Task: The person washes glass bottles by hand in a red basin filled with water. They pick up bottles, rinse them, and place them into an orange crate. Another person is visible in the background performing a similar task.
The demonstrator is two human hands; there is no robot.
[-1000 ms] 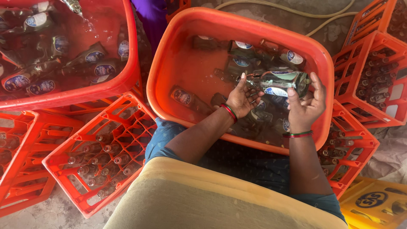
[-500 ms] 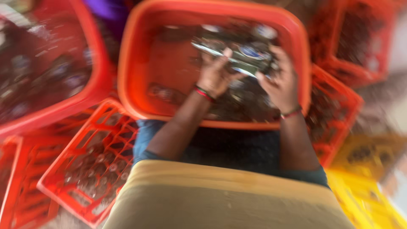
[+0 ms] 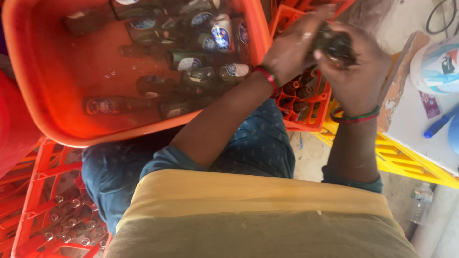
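Both hands grip one dark glass bottle (image 3: 334, 44) above an orange crate (image 3: 306, 102) on my right. My left hand (image 3: 292, 45) wraps the bottle from the left; it wears a red bangle at the wrist. My right hand (image 3: 358, 67) closes over the bottle from the right, with red and green bangles on its wrist. A large orange tub (image 3: 43, 114) of water lies to the left, with several labelled bottles (image 3: 191, 62) lying submerged in it.
An orange crate (image 3: 52, 210) with bottles standing in it sits at lower left. A yellow crate (image 3: 411, 162) lies at right under a white board holding a blue pen (image 3: 440, 126) and a white container (image 3: 437, 67). A small clear plastic bottle (image 3: 421, 203) stands on the floor.
Both hands lifted a bottle out of the tub and carried it right, over the crate. The view swung right, and the tub now lies at upper left.
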